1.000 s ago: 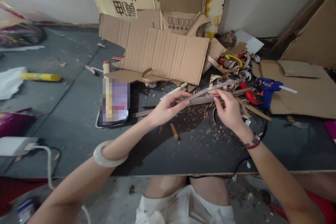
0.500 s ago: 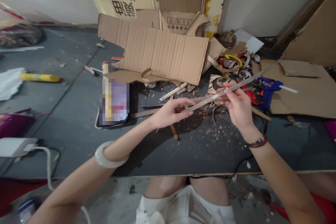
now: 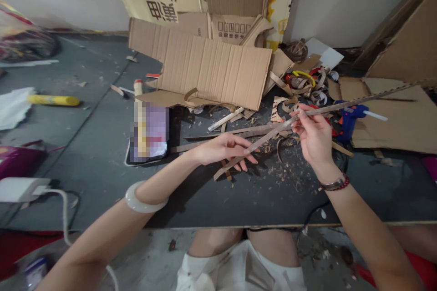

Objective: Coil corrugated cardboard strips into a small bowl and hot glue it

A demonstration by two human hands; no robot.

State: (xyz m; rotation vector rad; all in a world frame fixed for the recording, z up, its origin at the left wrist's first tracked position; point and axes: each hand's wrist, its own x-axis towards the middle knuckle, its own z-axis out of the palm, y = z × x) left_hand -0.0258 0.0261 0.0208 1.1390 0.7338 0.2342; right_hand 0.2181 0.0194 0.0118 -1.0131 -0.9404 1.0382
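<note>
My right hand (image 3: 312,132) pinches a long, thin cardboard strip (image 3: 341,106) between thumb and fingers, above the dark workbench (image 3: 273,200). The strip slants from lower left to upper right, passing over the blue hot glue gun (image 3: 346,120) without touching it. My left hand (image 3: 227,150) grips the strip's lower part, which runs between thumb and fingers and ends just below them. Several loose cardboard strips (image 3: 225,135) lie on the bench under my hands. A jade bangle (image 3: 145,200) circles my left wrist.
Corrugated cardboard sheets (image 3: 201,66) and curled shavings (image 3: 300,84) are heaped at the bench's back. A pixelated phone (image 3: 148,132) lies left of my hands. Scraps dot the bench, and a cardboard sheet (image 3: 396,122) lies at right under the glue gun.
The strip now shows much longer, reaching farther right and below my left hand. My right hand has shifted slightly right, and my left fingers have spread around the strip.
</note>
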